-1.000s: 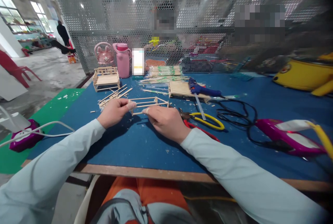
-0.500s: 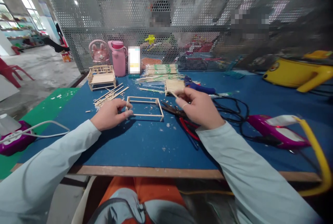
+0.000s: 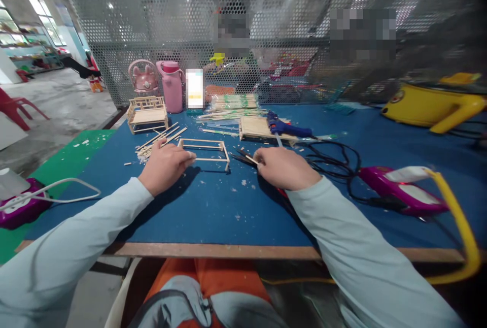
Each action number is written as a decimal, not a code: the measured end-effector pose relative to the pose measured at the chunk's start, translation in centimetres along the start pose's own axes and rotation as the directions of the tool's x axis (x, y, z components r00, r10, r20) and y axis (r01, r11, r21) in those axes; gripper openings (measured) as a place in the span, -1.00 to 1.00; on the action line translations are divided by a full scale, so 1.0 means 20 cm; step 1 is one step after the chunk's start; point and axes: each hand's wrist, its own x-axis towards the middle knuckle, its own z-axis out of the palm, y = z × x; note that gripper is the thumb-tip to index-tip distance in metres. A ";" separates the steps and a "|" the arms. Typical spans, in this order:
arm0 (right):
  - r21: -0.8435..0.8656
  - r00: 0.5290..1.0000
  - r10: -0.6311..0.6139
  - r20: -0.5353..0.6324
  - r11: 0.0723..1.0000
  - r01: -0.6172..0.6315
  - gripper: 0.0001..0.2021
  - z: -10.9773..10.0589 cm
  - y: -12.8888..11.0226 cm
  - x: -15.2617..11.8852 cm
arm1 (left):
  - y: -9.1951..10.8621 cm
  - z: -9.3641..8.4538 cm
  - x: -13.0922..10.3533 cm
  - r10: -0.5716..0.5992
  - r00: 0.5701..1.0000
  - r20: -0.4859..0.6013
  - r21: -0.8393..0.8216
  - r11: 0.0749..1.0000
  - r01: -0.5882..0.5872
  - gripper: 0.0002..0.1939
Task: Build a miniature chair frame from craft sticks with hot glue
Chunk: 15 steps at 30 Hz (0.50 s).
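My left hand [image 3: 166,164] is closed on the left end of a small rectangular frame of thin wooden sticks [image 3: 211,160]. Its fingers hide that end of the frame. To the right, my right hand [image 3: 287,168] pinches a short wooden stick [image 3: 251,159] between thumb and fingers. Beneath that hand lie pliers with dark jaws [image 3: 240,156], their red handles mostly covered. Just beyond is a blue glue gun [image 3: 291,128], resting by a flat panel of wooden sticks [image 3: 254,127].
Loose sticks [image 3: 155,141] lie beyond my left hand, near a miniature stick bench [image 3: 148,115]. Behind stand a pink bottle [image 3: 173,87] and a phone [image 3: 195,88]. Bundled sticks [image 3: 234,101] lie at the back. Black cable [image 3: 342,158] and a purple power strip [image 3: 403,191] are at right.
My right hand has come down and nearer with the stick, away from the stick panel and over the pliers. My left hand has shifted slightly right on the frame, which is now a little further left.
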 end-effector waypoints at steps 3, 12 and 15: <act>0.172 0.995 -0.045 -0.092 0.983 0.060 -0.79 -0.02 0.06 -0.01 | -0.02 0.00 -0.01 -0.018 1.000 -0.003 0.003 1.000 0.018 -0.73; 0.044 0.998 0.057 0.013 0.997 -0.057 -0.84 0.04 0.10 -0.23 | 0.00 0.00 -0.01 0.012 0.999 0.034 -0.025 1.000 -0.011 -0.77; 0.050 0.996 0.058 -0.074 0.997 -0.055 -0.80 0.10 0.08 -0.23 | 0.00 0.01 -0.01 0.000 1.000 -0.001 -0.064 0.998 0.000 -0.75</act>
